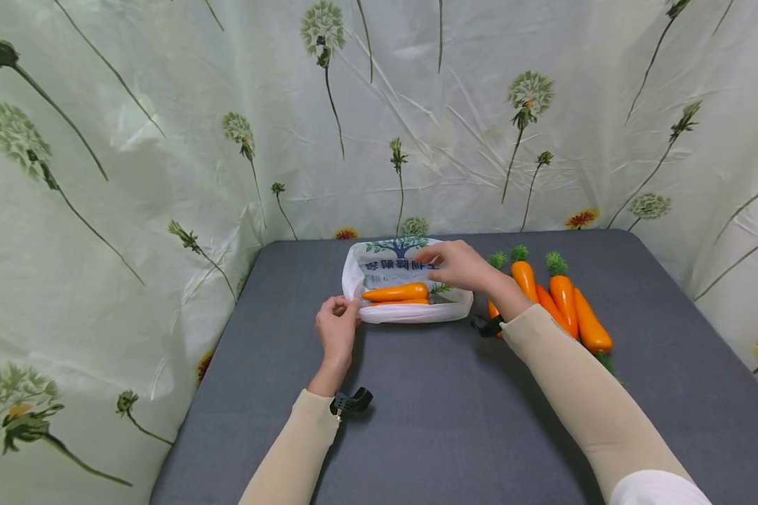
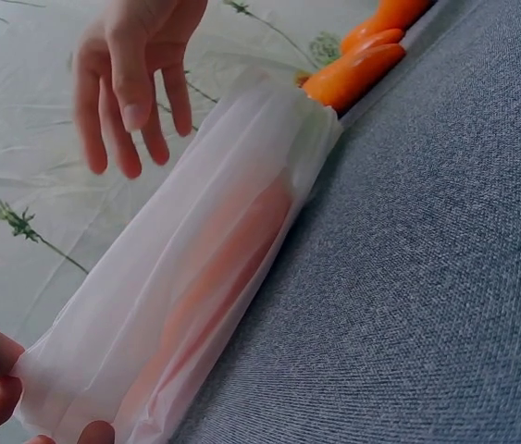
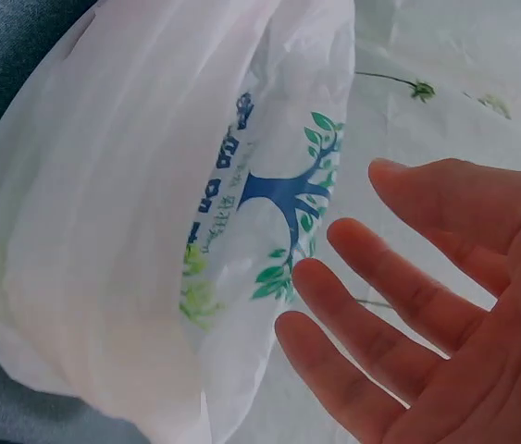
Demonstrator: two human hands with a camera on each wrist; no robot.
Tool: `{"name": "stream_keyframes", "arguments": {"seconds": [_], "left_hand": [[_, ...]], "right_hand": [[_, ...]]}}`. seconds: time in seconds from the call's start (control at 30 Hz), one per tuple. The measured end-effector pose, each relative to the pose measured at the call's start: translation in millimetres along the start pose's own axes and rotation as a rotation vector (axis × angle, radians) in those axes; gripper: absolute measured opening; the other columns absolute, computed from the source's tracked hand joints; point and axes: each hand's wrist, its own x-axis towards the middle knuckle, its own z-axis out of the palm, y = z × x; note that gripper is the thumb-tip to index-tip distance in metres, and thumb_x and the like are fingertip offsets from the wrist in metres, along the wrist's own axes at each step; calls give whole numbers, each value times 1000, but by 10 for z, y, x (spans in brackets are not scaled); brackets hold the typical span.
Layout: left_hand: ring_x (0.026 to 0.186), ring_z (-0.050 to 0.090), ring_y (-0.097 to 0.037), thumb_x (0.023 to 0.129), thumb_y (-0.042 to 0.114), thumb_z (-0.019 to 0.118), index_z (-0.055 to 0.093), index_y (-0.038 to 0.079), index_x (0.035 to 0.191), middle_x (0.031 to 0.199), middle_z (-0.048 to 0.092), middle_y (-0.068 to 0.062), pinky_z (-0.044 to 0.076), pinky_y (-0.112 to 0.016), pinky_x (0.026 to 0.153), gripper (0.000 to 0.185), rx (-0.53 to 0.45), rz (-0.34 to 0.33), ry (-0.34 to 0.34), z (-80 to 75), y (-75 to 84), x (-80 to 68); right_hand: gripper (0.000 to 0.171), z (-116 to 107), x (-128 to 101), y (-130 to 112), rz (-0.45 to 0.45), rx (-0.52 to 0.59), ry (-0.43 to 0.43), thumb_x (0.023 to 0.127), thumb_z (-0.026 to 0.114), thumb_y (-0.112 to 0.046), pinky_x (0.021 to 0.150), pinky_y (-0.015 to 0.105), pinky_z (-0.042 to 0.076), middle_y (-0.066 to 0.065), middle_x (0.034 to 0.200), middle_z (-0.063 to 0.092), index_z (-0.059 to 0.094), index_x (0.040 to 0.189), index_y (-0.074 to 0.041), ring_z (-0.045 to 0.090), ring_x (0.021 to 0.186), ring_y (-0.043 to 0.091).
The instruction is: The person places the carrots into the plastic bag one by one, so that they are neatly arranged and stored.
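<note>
A white plastic bag with a printed blue tree lies with its mouth spread on the grey table. Inside it are toy carrots, orange with green tops; in the left wrist view they show faintly through the bag. My left hand pinches the bag's left edge between thumb and fingers. Above the bag's right side hovers my right hand, holding nothing. In the right wrist view, the fingers of that right hand are spread and apart from the printed plastic.
Several more toy carrots lie in a pile on the right of the grey table, partly behind my right forearm. A pale curtain with dandelion prints hangs along the back and sides.
</note>
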Motion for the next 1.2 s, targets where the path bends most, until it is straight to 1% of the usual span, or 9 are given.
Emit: {"name": "stream_keyframes", "arguments": {"seconds": [0.07, 0.23, 0.43, 0.67, 0.87, 0.93, 1.03, 1.2], "left_hand": [[84, 63, -24, 89, 16, 76, 66, 6, 85, 106, 62, -10, 58, -27, 63, 15, 1, 2, 1, -5, 4, 9], [87, 64, -24, 89, 16, 77, 66, 5, 84, 107, 63, -9, 58, -28, 63, 16, -6, 5, -1, -7, 19, 13], [88, 64, -24, 90, 17, 75, 66, 6, 85, 110, 63, -9, 58, -27, 64, 16, -3, 7, -15, 11, 27, 14], [83, 64, -23, 89, 18, 75, 66, 6, 85, 103, 63, -9, 58, -27, 63, 16, 2, 22, -13, 8, 41, 28], [81, 64, -23, 89, 19, 75, 66, 6, 85, 100, 62, -10, 58, -26, 63, 16, 3, 18, -14, -6, 36, 36], [81, 63, -23, 89, 19, 76, 66, 6, 85, 101, 62, -10, 58, -26, 63, 16, 1, 14, -12, -10, 36, 32], [81, 64, -24, 89, 18, 76, 66, 6, 85, 103, 62, -10, 58, -27, 63, 16, -2, 11, -9, -15, 38, 23], [80, 63, -23, 89, 19, 76, 66, 6, 85, 106, 63, -9, 58, -27, 63, 17, 9, -3, -3, -29, 38, 13]], "right_hand": [[40, -26, -53, 5, 20, 17, 26, 94, 70, -13, 88, 45, 53, 4, 124, 67, 66, 132, -18, 62, 111, 27], [40, -83, -215, 56, 41, 51, 90, 94, 69, -12, 89, 49, 52, 6, 132, 63, 65, 134, -15, 59, 114, 32], [42, -187, -425, 116, 51, 34, 178, 93, 70, -9, 89, 51, 51, 10, 133, 62, 63, 135, -12, 60, 113, 35], [49, -273, -640, 202, 117, 32, 194, 94, 70, -11, 87, 52, 52, 17, 136, 57, 57, 141, -12, 57, 115, 36], [50, -296, -858, 271, 153, 19, 258, 92, 71, -11, 83, 53, 52, 15, 132, 59, 58, 140, -14, 60, 113, 37], [50, -302, -931, 293, 170, 20, 265, 92, 71, -12, 83, 53, 52, 15, 132, 58, 57, 141, -14, 60, 114, 38], [51, -320, -1043, 323, 202, 24, 257, 93, 69, -13, 86, 56, 50, 17, 134, 57, 55, 142, -14, 57, 116, 40], [56, -338, -1211, 372, 270, 23, 234, 94, 71, -18, 92, 61, 46, 20, 138, 54, 50, 146, -12, 54, 120, 43]]}}
